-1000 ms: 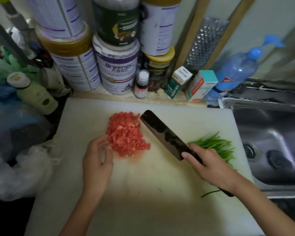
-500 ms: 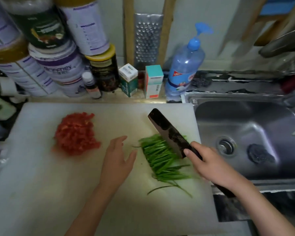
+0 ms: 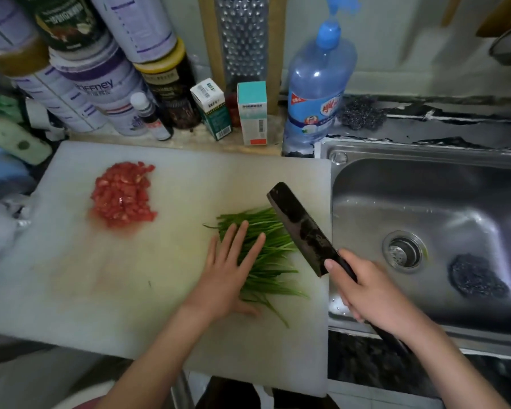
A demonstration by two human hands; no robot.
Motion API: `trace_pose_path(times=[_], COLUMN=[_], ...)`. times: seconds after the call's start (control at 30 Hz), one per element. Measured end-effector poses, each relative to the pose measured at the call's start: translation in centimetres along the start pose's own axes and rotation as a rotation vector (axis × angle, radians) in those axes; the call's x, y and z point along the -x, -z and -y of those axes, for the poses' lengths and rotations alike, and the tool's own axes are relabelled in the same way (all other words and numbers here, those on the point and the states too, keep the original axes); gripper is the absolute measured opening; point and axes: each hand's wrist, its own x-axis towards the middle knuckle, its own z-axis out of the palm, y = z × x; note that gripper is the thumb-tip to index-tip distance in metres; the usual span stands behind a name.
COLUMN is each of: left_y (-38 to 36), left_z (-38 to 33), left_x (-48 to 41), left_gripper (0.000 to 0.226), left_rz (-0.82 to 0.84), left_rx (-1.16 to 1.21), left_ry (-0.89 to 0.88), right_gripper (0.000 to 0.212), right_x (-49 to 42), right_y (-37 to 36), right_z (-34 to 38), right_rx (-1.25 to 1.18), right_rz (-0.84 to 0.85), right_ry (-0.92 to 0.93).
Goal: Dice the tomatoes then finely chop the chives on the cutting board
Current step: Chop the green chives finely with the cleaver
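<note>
One sink [image 3: 366, 187] w/ pad [image 3: 478, 280]; chives [image 3: 275, 261] on board [image 3: 189, 187].

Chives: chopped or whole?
Whole: long chives lie on the cutting board under the flat left hand; right hand holds the cleaver.

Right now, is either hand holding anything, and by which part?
The right hand grips the cleaver by its dark handle, just behind the blade. The left hand holds nothing; its straight fingers rest flat on the chives.

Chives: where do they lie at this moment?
In the head view, the chives lie on the board's right part, under the left hand, beside the knife.
</note>
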Motion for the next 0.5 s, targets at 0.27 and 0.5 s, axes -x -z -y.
trace_pose_path(times=[0.27,0.5], left_y=[0.2,1.2], left_z=[0.2,1.2], left_x=[-0.4,-2.8], left_gripper=[0.128,0.128], left_rz=[-0.128,-0.148], left_rx=[-0.238,-0.145], left_ry=[-0.202,-0.061], right_gripper=[0.029,0.028], right_x=[1.4,2.6], right_y=[0.2,-0.1], right_z=[-1.9,-2.5], right_rx=[-0.004,-0.01], right_rz=[-0.022,-0.062], right_ry=[0.002,-0.041])
